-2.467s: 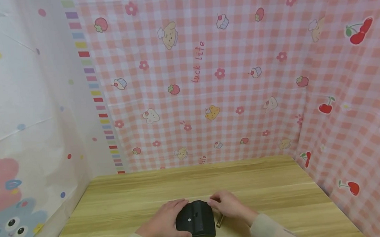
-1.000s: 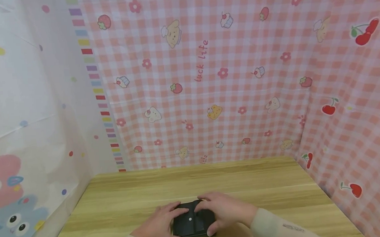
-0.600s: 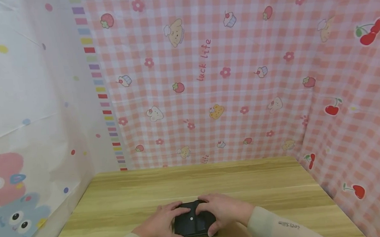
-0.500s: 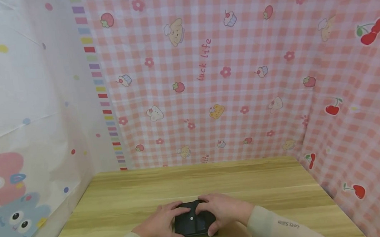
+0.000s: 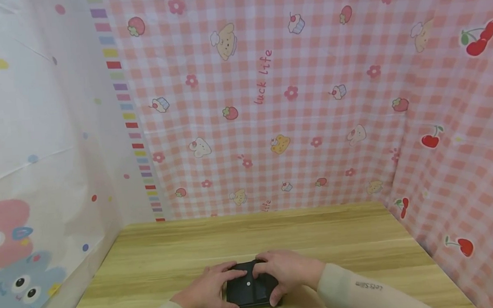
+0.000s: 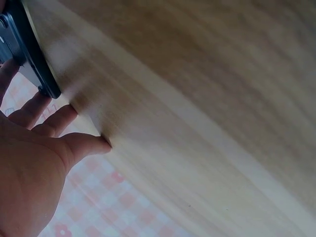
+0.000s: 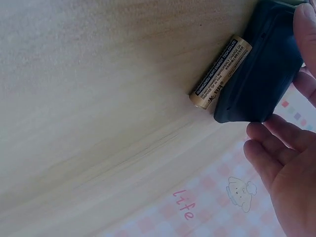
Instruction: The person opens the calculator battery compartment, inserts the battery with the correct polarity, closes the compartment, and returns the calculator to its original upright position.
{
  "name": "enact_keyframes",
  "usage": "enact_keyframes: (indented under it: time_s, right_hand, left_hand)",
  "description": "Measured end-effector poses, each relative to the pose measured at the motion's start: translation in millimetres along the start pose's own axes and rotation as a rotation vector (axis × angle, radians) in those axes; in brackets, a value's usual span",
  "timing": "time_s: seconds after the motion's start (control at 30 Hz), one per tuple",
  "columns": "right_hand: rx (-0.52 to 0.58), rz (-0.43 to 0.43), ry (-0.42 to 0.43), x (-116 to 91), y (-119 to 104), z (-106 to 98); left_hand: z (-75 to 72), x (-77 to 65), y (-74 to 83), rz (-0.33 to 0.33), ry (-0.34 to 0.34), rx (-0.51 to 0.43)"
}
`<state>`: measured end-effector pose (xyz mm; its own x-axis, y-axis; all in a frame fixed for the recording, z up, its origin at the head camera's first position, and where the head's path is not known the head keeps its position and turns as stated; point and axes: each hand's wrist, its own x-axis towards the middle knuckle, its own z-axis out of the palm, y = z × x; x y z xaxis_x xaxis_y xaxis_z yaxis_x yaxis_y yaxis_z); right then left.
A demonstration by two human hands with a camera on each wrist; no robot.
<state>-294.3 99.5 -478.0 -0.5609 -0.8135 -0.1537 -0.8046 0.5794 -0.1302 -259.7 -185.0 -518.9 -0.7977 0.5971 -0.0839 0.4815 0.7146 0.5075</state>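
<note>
A flat black device with rounded corners and a small silver dot on its upper face lies near the table's front. My left hand holds its left side, the index finger on top and the thumb at the front corner. On the other side my right hand grips it, index fingertip pressed on the raised middle part, thumb at the front right corner. A gold and black cylindrical battery lies against the device's edge in the right wrist view; in the head view the right hand hides it.
The wood-grain table reaches back to a pink checked cloth hung behind it. Another cherry-print cloth hangs on the right, and a white cartoon-print sheet on the left.
Since the earliest frame my right hand has moved left from the device's far right corner onto its top, covering the battery. Over the last second both hands have stayed nearly still.
</note>
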Motion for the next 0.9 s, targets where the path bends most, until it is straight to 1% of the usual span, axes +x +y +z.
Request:
enact_keyframes:
  time_s: [0.2, 0.5, 0.7, 0.9]
  right_hand:
    - [-0.023, -0.008, -0.009, 1.0, -0.3, -1.1]
    - [-0.066, -0.012, -0.017, 1.2, -1.3, -2.8]
    - [-0.075, -0.026, -0.014, 1.2, -1.8, -2.1]
    - [-0.092, -0.033, -0.010, 2.0, -0.3, -1.5]
  left_hand:
    - [-0.4, 0.9, -1.0, -0.012, -0.008, 0.000]
    - [2.0, 3.4, -7.3, -0.021, -0.017, 0.000]
    - [1.9, 3.5, -8.7, -0.023, -0.022, -0.006]
    - [1.6, 4.5, -7.2, -0.042, -0.018, 0.010]
